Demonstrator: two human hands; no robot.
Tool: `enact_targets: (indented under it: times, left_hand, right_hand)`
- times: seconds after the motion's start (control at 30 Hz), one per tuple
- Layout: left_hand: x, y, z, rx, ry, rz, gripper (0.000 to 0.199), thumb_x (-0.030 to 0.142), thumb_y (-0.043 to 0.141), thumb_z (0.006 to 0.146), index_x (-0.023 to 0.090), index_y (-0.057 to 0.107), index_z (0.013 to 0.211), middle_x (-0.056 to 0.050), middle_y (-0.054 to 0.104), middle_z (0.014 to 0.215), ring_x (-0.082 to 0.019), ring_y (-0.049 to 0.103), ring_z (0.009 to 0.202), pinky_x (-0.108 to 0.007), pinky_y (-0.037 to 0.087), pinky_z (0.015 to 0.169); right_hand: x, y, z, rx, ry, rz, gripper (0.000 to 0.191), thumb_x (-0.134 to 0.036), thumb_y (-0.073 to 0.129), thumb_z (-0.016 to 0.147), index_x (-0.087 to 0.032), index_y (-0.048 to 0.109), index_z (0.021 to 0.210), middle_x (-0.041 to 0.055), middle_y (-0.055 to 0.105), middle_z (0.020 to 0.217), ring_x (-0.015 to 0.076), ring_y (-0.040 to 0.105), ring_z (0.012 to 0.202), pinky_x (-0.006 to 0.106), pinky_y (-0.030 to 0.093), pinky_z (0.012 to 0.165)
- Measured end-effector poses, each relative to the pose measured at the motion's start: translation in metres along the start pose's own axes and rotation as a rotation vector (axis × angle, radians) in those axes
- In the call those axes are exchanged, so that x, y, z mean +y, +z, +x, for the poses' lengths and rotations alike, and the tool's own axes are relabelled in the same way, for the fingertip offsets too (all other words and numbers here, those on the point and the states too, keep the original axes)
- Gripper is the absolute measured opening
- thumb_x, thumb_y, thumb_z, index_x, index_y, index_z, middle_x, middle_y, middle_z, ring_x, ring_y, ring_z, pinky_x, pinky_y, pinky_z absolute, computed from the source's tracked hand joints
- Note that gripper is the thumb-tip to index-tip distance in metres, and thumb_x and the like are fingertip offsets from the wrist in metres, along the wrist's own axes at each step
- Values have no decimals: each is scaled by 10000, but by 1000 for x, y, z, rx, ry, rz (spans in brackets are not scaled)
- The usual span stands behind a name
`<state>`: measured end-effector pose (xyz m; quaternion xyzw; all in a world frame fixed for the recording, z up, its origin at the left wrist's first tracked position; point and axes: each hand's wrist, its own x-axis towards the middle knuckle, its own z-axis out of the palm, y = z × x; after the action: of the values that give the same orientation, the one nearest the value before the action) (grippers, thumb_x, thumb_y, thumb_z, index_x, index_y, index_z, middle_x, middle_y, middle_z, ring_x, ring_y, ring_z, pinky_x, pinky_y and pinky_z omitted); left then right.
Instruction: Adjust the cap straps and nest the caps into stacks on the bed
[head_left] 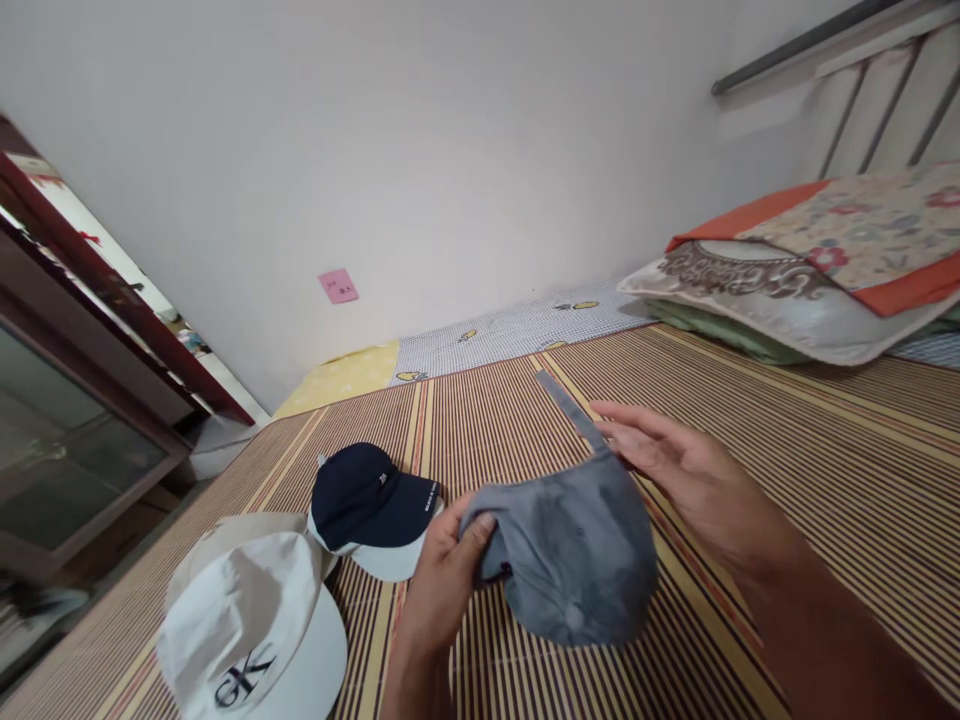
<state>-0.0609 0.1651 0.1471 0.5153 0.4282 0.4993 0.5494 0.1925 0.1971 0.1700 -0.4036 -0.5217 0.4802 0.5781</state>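
A grey cap is held above the striped mat, its crown turned toward me and its back strap sticking up loose at one end. My left hand is closed on the cap's left side, thumb on top of the fabric. At the strap's base, my right hand has its fingertips against the strap, with the index finger stretched out past it. To the left lie a navy cap on a white-brimmed one, and a white cap with black letters, resting over a beige cap.
The striped mat covers the bed up to the wall. Stacked pillows lie at the far right by a headboard. A glass-fronted cabinet and a doorway are on the left. A pink socket cover is on the wall.
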Motion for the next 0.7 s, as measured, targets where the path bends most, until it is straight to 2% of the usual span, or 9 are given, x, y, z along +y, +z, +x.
enact_targets:
  times: [0.07, 0.13, 0.27, 0.33, 0.4, 0.47, 0.53, 0.6, 0.7]
  left_hand:
    - [-4, -6, 6, 189, 1, -153, 357, 412, 794, 830, 192, 767, 1110, -67, 791, 957, -194, 713, 859, -296, 552, 845]
    - [-4, -13, 10, 368, 25, -301, 388, 419, 833, 784, 186, 758, 1086, -76, 799, 966, -203, 732, 872, -308, 570, 849]
    - [-2, -41, 17, 641, 151, -446, 288, 352, 775, 843, 229, 734, 1101, -50, 794, 1046, -173, 733, 915, -280, 575, 866]
    - [-4, -64, 17, 800, 205, -437, 210, 287, 719, 880, 246, 722, 1086, -22, 785, 1022, -152, 722, 890, -270, 566, 871]
    - [-8, -90, 16, 949, 193, -391, 182, 219, 710, 855, 241, 712, 1036, 3, 767, 940, -136, 701, 822, -265, 555, 847]
    - [-12, -113, 12, 992, 149, -346, 194, 141, 706, 785, 224, 701, 960, 26, 736, 830, -128, 665, 722, -257, 547, 769]
    - [-13, -125, 8, 991, 134, -329, 258, 53, 666, 679, 207, 690, 883, 46, 701, 725, -119, 632, 659, -219, 522, 683]
    - [-10, -125, 4, 956, 174, -322, 326, 24, 628, 592, 203, 695, 856, 54, 699, 697, -116, 639, 670, -187, 516, 666]
    - [-1, -109, -1, 770, 292, -288, 360, 66, 664, 587, 210, 725, 911, 41, 748, 801, -131, 685, 762, -193, 555, 727]
  right_hand:
    - [4, 2, 2, -29, -31, -42, 515, -574, 719, 874, -252, 685, 1273, 120, 752, 1250, 279, 708, 1153, 438, 583, 987]
    - [6, 4, 3, -31, -45, -76, 505, -561, 727, 868, -248, 683, 1262, 126, 728, 1316, 288, 689, 1213, 497, 530, 1085]
    - [8, 5, 3, -58, -57, -139, 441, -532, 719, 876, -242, 703, 1208, 125, 740, 1291, 283, 698, 1203, 523, 505, 1117]
    - [10, 5, 3, -114, -48, -174, 426, -541, 684, 905, -243, 703, 1208, 122, 751, 1248, 282, 702, 1187, 531, 512, 1102]
    - [14, 6, 2, -183, -26, -213, 418, -547, 656, 931, -249, 696, 1222, 117, 742, 1248, 279, 699, 1184, 541, 507, 1096]
    - [18, 7, 1, -254, -6, -247, 411, -546, 641, 948, -254, 690, 1233, 116, 730, 1262, 279, 697, 1180, 549, 503, 1089]
    - [20, 10, 0, -325, 11, -281, 404, -535, 626, 963, -256, 683, 1250, 119, 719, 1279, 280, 688, 1191, 547, 501, 1083]
    - [19, 14, -2, -383, 23, -325, 397, -523, 616, 974, -258, 683, 1262, 120, 712, 1293, 280, 677, 1203, 536, 504, 1073]
    - [17, 20, -6, -443, 37, -385, 392, -504, 614, 977, -254, 693, 1269, 120, 715, 1293, 280, 668, 1205, 516, 501, 1066]
